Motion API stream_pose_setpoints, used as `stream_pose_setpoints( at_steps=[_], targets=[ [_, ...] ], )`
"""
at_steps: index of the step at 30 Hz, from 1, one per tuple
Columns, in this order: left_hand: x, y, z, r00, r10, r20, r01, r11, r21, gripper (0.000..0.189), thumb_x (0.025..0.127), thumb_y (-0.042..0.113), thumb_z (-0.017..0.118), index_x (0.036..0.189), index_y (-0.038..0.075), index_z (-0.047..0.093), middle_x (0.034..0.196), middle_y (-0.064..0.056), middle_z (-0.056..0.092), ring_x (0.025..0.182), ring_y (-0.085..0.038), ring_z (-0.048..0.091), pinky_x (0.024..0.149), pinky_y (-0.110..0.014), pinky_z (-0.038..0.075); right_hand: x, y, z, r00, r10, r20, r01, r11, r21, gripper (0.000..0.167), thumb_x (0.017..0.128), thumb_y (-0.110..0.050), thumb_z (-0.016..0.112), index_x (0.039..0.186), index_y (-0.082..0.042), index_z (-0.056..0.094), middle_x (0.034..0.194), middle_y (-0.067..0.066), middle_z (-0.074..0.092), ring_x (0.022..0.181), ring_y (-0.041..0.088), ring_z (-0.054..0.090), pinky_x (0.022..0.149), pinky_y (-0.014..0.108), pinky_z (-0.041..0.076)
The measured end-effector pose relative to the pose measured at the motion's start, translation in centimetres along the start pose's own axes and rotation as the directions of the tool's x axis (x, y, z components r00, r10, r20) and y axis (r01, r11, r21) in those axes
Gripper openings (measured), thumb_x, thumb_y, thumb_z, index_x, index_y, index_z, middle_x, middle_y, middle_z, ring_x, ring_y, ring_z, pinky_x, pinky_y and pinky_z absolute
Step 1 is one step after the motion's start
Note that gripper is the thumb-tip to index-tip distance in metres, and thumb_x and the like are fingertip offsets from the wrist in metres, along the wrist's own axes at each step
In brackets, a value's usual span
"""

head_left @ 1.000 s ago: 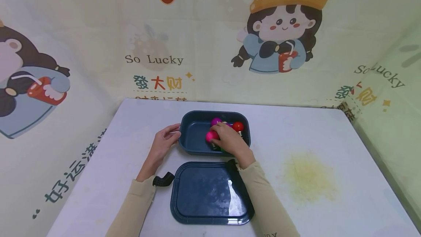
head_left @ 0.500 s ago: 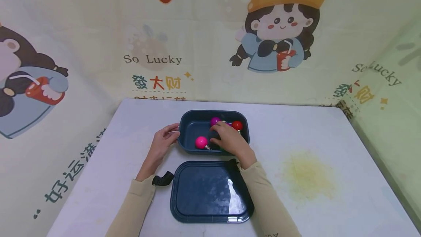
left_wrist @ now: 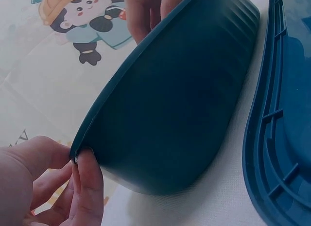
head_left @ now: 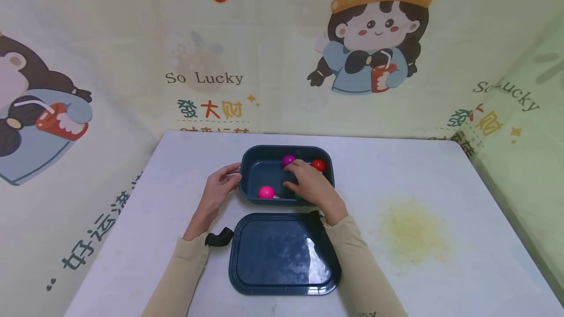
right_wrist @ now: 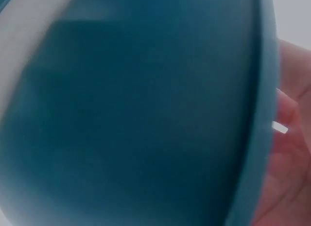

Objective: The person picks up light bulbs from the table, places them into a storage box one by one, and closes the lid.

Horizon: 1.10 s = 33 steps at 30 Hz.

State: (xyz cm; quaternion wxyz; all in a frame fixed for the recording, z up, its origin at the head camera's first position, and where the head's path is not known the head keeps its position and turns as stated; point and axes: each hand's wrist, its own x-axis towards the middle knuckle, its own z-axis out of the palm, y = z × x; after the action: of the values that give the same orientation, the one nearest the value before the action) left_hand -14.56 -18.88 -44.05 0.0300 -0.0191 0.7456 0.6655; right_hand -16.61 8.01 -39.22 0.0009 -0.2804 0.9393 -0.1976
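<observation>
A dark blue box [head_left: 257, 168] stands on the table with small coloured light bulbs inside. My left hand [head_left: 218, 187] pinches the box's rim at its left end; in the left wrist view, the thumb and a finger [left_wrist: 90, 187] meet over that rim. Down inside the box's right half is my right hand [head_left: 310, 185], thumb and forefinger spread apart. A purple bulb [head_left: 288, 160] lies by its fingertips, and a red bulb [head_left: 318, 165] sits behind it. The pink bulb [head_left: 266, 192] lies at the front left, screw base to the right. Something green shows under the right hand.
A dark blue lid [head_left: 282, 253] lies flat in front of the box, its right edge beside my right sleeve [head_left: 361, 263]. The white table [head_left: 396, 175] carries a yellow stain [head_left: 414, 231] on the right. A printed cloth [head_left: 273, 62] hangs behind.
The pink bulb has left my right hand and now lies at the box's front left. The right hand stays over the other bulbs, fingers spread wider. My left hand stays on the rim.
</observation>
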Motion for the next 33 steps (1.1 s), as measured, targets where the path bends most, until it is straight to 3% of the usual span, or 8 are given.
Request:
stream_pose_setpoints(
  at_steps=[7,13,17,23,33],
  targets=[
    [0.0,0.1,0.3,1.000,0.011,-0.016,-0.011,0.999,0.047,0.042,0.099,0.016,0.062,0.138,0.004,0.056,0.132,-0.020,0.059,0.105,-0.021,0.064,0.077,-0.021,0.056,-0.3,-0.1,-0.9,1.000,0.004,-0.013,-0.004,1.000,0.018,0.042,0.088,-0.023,0.077,0.123,-0.003,0.066,0.116,0.013,0.066,0.106,0.024,0.063,0.097,0.037,0.053],
    [-0.4,0.5,-0.3,1.000,0.005,-0.023,-0.003,0.996,0.092,0.042,0.099,0.020,0.063,0.137,0.004,0.057,0.131,-0.020,0.060,0.097,-0.011,0.064,0.075,-0.025,0.058,-0.8,-0.1,-1.6,1.000,0.011,-0.025,-0.010,0.999,0.046,0.044,0.088,-0.023,0.077,0.125,-0.002,0.065,0.114,0.015,0.065,0.101,0.025,0.064,0.093,0.038,0.055],
    [-0.9,1.0,-0.8,0.999,-0.003,-0.033,0.007,0.992,0.129,0.044,0.099,0.022,0.062,0.139,0.005,0.056,0.132,-0.019,0.060,0.104,-0.020,0.062,0.076,-0.025,0.058,-1.3,0.1,-2.1,0.999,0.015,-0.033,-0.012,0.996,0.090,0.044,0.090,-0.023,0.075,0.125,0.000,0.065,0.115,0.015,0.065,0.102,0.029,0.064,0.093,0.040,0.054],
    [-1.8,1.9,-1.5,0.999,-0.006,-0.046,0.013,0.985,0.172,0.047,0.100,0.022,0.062,0.142,0.004,0.052,0.133,-0.021,0.059,0.113,-0.036,0.059,0.075,-0.021,0.057,-2.3,0.2,-2.9,0.996,0.081,-0.041,-0.073,0.985,0.157,0.043,0.091,-0.023,0.074,0.126,-0.001,0.064,0.117,0.016,0.064,0.096,0.027,0.065,0.089,0.039,0.056],
    [-3.3,2.8,-2.2,0.998,0.024,-0.054,-0.012,0.980,0.199,0.047,0.099,0.027,0.063,0.139,0.005,0.054,0.131,-0.023,0.059,0.110,-0.040,0.059,0.073,-0.020,0.057,-4.5,0.6,-3.9,0.984,0.148,-0.096,-0.126,0.971,0.204,0.032,0.091,-0.019,0.074,0.116,-0.002,0.068,0.104,0.013,0.064,0.093,0.031,0.064,0.083,0.041,0.056]
  ],
)
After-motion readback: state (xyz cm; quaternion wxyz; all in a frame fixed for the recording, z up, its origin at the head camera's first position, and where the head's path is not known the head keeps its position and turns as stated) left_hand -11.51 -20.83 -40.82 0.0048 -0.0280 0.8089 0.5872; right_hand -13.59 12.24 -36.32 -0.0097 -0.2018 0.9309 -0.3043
